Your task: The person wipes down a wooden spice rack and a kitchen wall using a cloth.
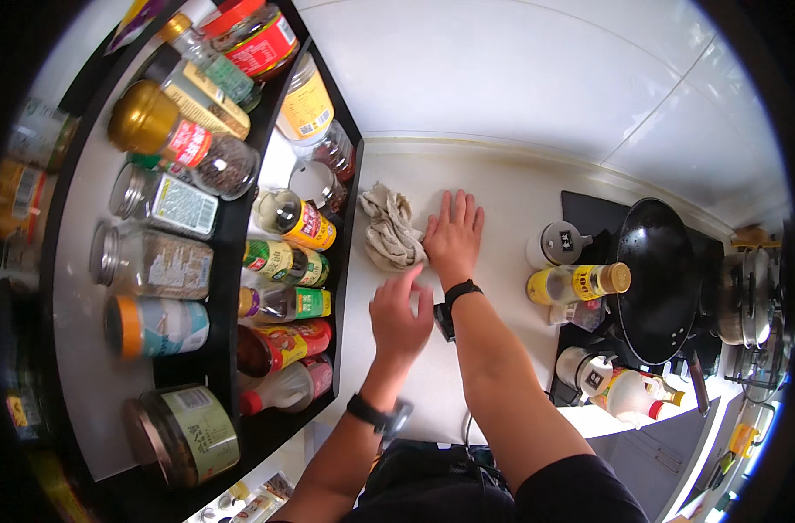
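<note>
My right hand (455, 232) lies with its palm down and its fingers stretched out on the white countertop (508, 176). Its thumb side is right beside a crumpled beige cloth (392, 229), and I cannot tell whether they touch. Nearer to me, my left hand (402, 320) is slightly blurred, its fingers bent and a gap between thumb and forefinger. Nothing shows in it. A black band sits on each wrist, and a small black object (444, 321) lies partly hidden by my right wrist.
On the left stands a black spice rack (348, 261) full of jars and bottles. To the right, a black wok (655, 281) rests on the stove (580, 202). Close by are a white lidded canister (561, 243), a gold-capped bottle (561, 284) and another canister (584, 371). White wall tiles (489, 72) rise behind.
</note>
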Demonstrator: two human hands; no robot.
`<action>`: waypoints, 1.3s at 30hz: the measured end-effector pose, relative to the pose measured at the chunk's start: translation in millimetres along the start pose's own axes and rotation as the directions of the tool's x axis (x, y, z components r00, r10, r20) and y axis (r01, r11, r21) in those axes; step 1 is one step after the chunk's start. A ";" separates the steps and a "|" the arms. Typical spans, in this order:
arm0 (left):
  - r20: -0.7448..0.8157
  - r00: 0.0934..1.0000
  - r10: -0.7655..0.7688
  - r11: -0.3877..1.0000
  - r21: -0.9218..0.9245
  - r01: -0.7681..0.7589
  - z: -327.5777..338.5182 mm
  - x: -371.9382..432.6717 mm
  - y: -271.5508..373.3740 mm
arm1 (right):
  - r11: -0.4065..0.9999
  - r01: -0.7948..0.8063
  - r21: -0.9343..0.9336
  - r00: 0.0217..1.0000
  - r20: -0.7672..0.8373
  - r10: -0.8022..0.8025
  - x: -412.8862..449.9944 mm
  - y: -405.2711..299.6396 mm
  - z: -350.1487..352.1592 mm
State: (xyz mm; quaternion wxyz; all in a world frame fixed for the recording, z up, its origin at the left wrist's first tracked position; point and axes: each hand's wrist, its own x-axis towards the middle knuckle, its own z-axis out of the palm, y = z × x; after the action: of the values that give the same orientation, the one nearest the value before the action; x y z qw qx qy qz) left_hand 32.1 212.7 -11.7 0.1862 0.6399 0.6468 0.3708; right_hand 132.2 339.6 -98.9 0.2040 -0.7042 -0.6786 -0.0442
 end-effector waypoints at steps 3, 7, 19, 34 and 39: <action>0.046 0.986 -0.158 0.972 -0.168 0.163 28.3 76.2 16.2 | 1.000 0.023 -0.016 1.000 0.001 -0.023 -1.2 6.2 5.6; 0.153 0.950 -0.273 0.948 -0.125 0.293 59.3 169.4 -11.9 | 0.992 -0.013 0.126 0.998 -0.058 0.020 0.5 -7.8 1.2; 0.039 0.961 -0.274 0.894 0.379 0.239 139.4 245.6 -32.7 | 0.996 -0.056 0.068 0.994 0.095 0.049 1.6 -2.1 0.0; 0.061 0.995 -0.079 0.899 0.436 0.045 145.8 250.4 -43.1 | 0.996 -0.069 0.056 0.982 0.181 0.058 3.8 -4.3 -4.7; 0.142 0.975 -0.170 0.927 0.358 0.110 137.1 250.6 -41.2 | 0.997 -0.070 0.023 0.976 0.207 0.064 3.9 -4.3 -5.1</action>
State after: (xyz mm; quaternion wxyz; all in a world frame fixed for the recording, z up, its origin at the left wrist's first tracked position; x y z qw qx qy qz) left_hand 73.8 491.7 -72.5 0.1510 0.6440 0.7280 0.1803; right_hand 129.4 341.5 -91.9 0.1444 -0.7242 -0.6727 0.0461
